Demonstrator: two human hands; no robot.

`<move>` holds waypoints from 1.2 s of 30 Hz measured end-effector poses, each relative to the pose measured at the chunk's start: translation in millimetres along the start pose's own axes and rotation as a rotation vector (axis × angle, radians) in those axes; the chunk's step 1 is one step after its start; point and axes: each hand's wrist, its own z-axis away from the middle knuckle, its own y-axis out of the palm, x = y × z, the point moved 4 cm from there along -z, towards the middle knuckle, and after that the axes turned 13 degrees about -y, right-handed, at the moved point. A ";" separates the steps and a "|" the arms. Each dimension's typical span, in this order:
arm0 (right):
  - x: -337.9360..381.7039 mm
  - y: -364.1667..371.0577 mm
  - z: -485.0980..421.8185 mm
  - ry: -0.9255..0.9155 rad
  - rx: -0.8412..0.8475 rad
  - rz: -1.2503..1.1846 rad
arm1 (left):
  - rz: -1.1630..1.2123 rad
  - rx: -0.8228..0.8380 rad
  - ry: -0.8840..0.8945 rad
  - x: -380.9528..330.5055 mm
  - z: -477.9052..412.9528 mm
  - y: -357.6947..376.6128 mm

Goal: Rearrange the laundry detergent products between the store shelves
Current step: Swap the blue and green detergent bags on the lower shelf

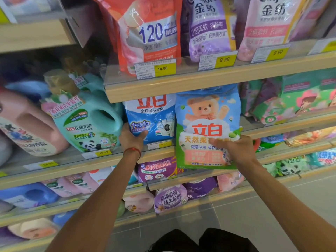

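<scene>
A blue-and-white detergent powder bag (154, 117) stands on the second shelf under the upper shelf's edge. My left hand (131, 137) grips its lower left corner; a red string circles that wrist. To its right a bag with a teddy bear (205, 117) hangs in front of the shelf, its bottom reaching below the shelf edge. My right hand (234, 148) holds this bear bag at its lower right side, thumb across the front.
A teal jug with a panda (87, 124) and a pink jug (27, 128) stand left of the blue bag. Red, purple and pink refill pouches (151, 33) fill the shelf above. Green-pink bags (291, 102) lie right. Lower shelves hold more pouches and bottles.
</scene>
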 end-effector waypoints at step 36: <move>42.8 -81.2 16.9 0.109 0.341 -0.141 | 0.162 0.699 -0.182 -64.8 187.8 60.8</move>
